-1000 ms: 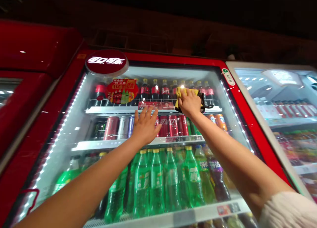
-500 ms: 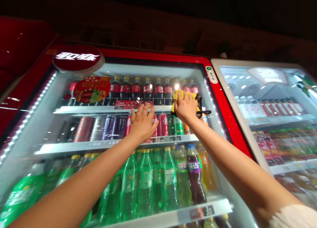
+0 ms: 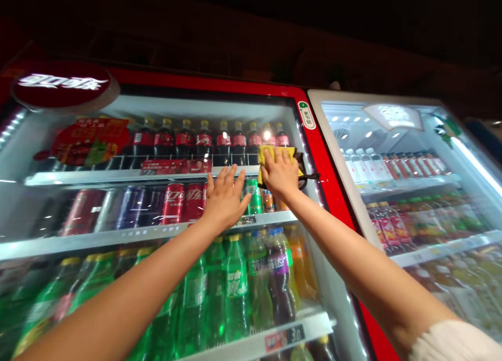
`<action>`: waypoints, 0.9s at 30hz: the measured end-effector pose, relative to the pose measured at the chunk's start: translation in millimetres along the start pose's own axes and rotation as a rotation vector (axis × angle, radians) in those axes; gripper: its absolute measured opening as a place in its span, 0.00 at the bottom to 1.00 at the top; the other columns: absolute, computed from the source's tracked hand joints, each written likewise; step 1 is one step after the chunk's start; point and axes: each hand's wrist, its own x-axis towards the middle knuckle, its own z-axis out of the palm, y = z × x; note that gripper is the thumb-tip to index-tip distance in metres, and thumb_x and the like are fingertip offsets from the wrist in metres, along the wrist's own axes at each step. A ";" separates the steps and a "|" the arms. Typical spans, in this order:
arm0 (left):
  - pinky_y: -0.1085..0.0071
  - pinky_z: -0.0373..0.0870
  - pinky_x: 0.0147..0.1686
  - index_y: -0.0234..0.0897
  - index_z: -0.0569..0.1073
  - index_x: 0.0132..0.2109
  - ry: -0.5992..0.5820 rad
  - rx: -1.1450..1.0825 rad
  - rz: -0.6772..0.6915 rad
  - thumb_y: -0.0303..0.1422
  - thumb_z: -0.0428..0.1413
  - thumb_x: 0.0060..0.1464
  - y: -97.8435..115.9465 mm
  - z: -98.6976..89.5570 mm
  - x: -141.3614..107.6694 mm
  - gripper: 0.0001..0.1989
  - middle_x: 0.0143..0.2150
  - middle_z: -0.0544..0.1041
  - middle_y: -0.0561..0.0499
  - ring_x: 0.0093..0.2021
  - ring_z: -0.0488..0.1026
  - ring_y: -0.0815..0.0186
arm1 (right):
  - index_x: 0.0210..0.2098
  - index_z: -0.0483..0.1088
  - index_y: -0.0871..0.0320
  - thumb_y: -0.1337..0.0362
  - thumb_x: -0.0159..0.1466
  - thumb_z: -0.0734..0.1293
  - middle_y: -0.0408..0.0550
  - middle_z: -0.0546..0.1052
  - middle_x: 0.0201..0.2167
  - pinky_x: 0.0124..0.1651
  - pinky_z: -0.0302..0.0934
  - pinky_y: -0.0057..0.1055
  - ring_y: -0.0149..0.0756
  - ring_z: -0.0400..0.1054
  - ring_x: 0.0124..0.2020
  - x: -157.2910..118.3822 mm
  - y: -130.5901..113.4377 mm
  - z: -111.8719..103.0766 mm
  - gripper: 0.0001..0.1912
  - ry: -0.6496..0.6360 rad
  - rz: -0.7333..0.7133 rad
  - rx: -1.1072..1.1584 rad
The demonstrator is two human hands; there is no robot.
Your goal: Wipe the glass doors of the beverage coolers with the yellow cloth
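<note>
My left hand lies flat on the glass door of a red drinks fridge, fingers spread, in front of the can shelf. To its right, my right hand presses a yellow cloth with a dark edge to the same glass, fingers stretched over it. A black loop sticks out from the cloth toward the red door frame. Behind the glass stand cola bottles, red cans and green soda bottles.
A round lit sign sits at the fridge's upper left, and a red sticker is on the glass below it. Another fridge with a pale frame adjoins on the right. Dark surroundings lie above.
The view has shifted right, so the fridges appear farther left. My left hand has slid right along the glass, nearer my right hand. The cloth stays under my right hand, near the door's right side.
</note>
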 end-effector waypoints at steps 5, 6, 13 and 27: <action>0.40 0.40 0.72 0.35 0.56 0.73 -0.021 -0.012 -0.031 0.44 0.44 0.67 25.8 6.5 15.7 0.32 0.76 0.52 0.40 0.76 0.48 0.49 | 0.72 0.53 0.43 0.52 0.73 0.53 0.42 0.53 0.75 0.72 0.46 0.49 0.41 0.46 0.75 33.4 28.6 -11.1 0.29 -0.098 -0.188 -0.008; 0.40 0.39 0.72 0.36 0.56 0.73 -0.012 -0.020 -0.039 0.44 0.44 0.67 29.9 7.6 16.8 0.32 0.76 0.52 0.40 0.76 0.48 0.49 | 0.73 0.53 0.44 0.52 0.74 0.52 0.43 0.52 0.75 0.72 0.47 0.50 0.42 0.46 0.75 38.3 38.1 -13.5 0.29 -0.103 -0.150 -0.022; 0.40 0.35 0.72 0.40 0.59 0.72 0.020 -0.058 -0.012 0.43 0.45 0.67 49.7 12.9 10.7 0.30 0.76 0.54 0.43 0.76 0.48 0.50 | 0.73 0.53 0.56 0.56 0.73 0.53 0.56 0.53 0.75 0.70 0.50 0.53 0.52 0.48 0.74 -6.2 66.8 -12.9 0.31 -0.071 -0.047 -0.096; 0.38 0.37 0.72 0.42 0.62 0.70 0.028 -0.106 0.078 0.43 0.45 0.68 91.0 22.7 18.4 0.27 0.75 0.56 0.44 0.75 0.50 0.50 | 0.73 0.54 0.56 0.56 0.73 0.53 0.56 0.55 0.74 0.68 0.54 0.60 0.58 0.48 0.74 0.6 93.5 -12.2 0.31 -0.003 0.139 -0.119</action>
